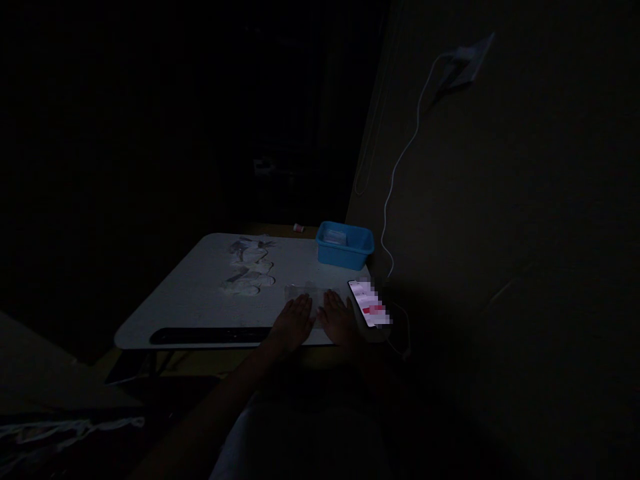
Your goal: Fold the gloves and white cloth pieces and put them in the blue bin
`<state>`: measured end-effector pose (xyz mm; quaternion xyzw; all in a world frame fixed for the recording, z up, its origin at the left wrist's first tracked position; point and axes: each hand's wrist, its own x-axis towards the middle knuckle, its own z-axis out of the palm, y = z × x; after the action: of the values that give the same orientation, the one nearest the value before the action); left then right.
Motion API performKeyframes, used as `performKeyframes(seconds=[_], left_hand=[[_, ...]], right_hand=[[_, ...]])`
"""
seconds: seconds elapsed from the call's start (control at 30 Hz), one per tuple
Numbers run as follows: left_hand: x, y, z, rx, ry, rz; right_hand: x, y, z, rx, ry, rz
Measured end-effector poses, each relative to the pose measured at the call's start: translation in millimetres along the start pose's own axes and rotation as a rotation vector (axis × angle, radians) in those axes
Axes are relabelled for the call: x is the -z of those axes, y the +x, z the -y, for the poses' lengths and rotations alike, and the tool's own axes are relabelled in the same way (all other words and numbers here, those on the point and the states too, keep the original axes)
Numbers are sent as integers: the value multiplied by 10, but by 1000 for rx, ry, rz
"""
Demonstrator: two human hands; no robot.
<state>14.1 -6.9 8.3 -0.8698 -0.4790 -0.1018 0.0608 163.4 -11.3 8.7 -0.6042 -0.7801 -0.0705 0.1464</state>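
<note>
Both hands lie flat, side by side, near the front edge of a white table (185, 293). My left hand (294, 321) has its fingers stretched forward onto a clear plastic sheet or bag (300, 290). My right hand (338, 320) rests on the right part of the same plastic, fingers also extended. The hands cover much of it, and the dim light hides its exact kind. Just right of my right hand lies a lit phone (367, 301).
Several pale, flat wrapped pieces (253, 263) lie on the table's left half. A blue basin (345, 247) with clear plastic inside stands at the back right. A dark strip (210, 335) runs along the front edge. A white cable (395, 173) hangs from a wall socket (467, 63).
</note>
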Motion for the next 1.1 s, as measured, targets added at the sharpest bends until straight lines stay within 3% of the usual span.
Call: performKeyframes(seconds=[0.43,0.57,0.67,0.73,0.83,1.0,1.1], left_hand=[[-26,-21,52,32,-11,-1],[29,-86,243,56,2,39],[119,-106,427,-10,31,107],[188,-75,486,58,52,109],[253,37,419,152,43,36],[138,220,119,-46,-132,-14],[-2,237,25,-50,-156,-3]], right_hand=[[31,-15,0,-19,5,9],[40,-13,4,-30,0,19],[27,-13,0,-24,1,21],[13,-13,-4,-20,-7,11],[-1,-7,-4,-26,-21,8],[34,-3,10,-32,-11,23],[62,-9,16,-28,4,17]])
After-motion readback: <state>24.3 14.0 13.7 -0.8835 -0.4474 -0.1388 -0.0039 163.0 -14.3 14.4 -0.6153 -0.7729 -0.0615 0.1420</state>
